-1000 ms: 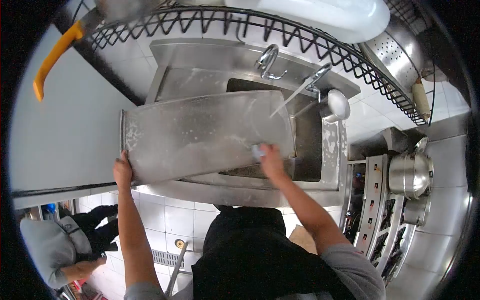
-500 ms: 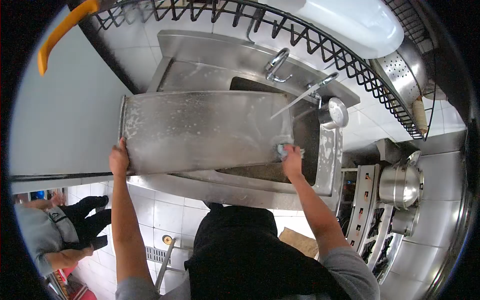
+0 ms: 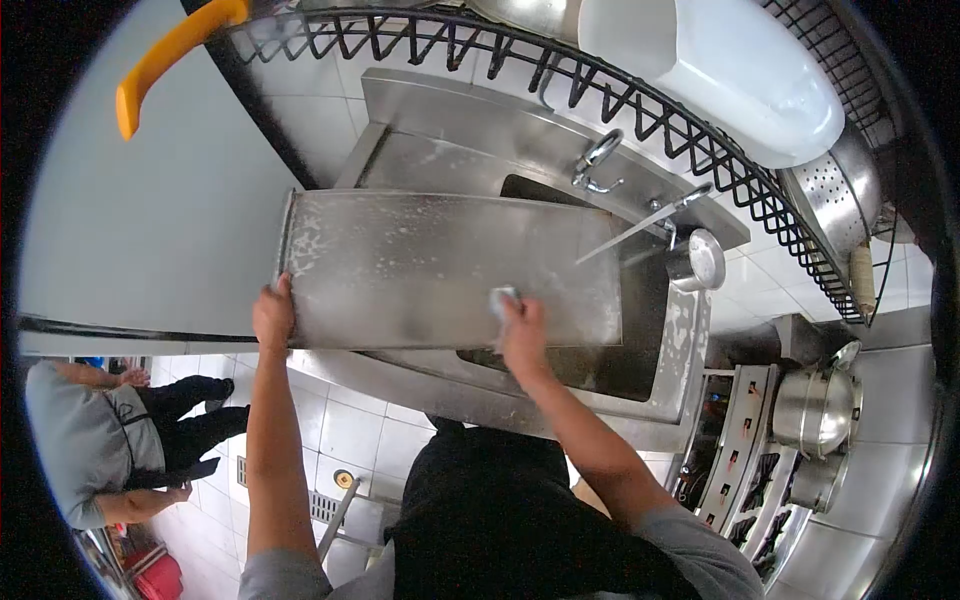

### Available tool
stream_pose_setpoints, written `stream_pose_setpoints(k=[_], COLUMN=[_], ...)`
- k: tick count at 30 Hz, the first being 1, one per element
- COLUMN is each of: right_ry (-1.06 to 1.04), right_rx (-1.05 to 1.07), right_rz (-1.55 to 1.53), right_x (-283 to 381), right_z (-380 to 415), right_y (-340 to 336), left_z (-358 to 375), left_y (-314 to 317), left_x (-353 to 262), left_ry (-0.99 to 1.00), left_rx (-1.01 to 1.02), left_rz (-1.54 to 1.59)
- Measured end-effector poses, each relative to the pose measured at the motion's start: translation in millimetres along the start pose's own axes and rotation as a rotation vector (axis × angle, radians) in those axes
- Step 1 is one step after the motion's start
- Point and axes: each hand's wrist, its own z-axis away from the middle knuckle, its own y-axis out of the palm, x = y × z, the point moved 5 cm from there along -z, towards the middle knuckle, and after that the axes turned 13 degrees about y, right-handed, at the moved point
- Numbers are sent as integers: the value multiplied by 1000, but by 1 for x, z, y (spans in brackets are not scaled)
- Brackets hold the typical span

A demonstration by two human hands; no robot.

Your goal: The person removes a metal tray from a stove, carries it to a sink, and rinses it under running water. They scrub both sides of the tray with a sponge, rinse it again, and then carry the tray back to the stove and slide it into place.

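Observation:
A large rectangular stainless steel sheet with raised edges (image 3: 420, 265) lies tilted across the sink (image 3: 672, 395), wet and flecked with suds mostly toward its left side. My left hand (image 3: 273, 312) is closed round its left edge, near the lower corner. On the sheet's lower middle part, my right hand (image 3: 524, 338) presses a small pale scrubbing pad (image 3: 503, 298), partly hidden by the fingers. From the right faucet (image 3: 690, 198) a stream of water falls onto the sheet's right end.
A second faucet (image 3: 598, 160) stands beside the first. A metal pot (image 3: 697, 258) sits at the sink's right. Overhead runs a black wire rack (image 3: 640, 95) holding a white container (image 3: 720, 70). At right is a stove (image 3: 738, 440) with pots. Another person (image 3: 95, 430) stands at left.
My right hand has moved the pad leftward across the sheet, from its right end to the lower middle. My left hand keeps hold of the left edge. The view has shifted slightly.

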Motion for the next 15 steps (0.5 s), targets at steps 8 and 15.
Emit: stream_pose_setpoints(k=[8,15], right_ry=[419,207], right_rx=[-56,-48], right_rz=[-345,-130], right_x=[-105,-3], right_z=[-68,-70], right_y=[-57,19], left_z=[-7,-1], left_y=[18,9], left_x=[17,-6], left_ry=[26,-2], left_rx=[43,49], left_rz=[-66,-47])
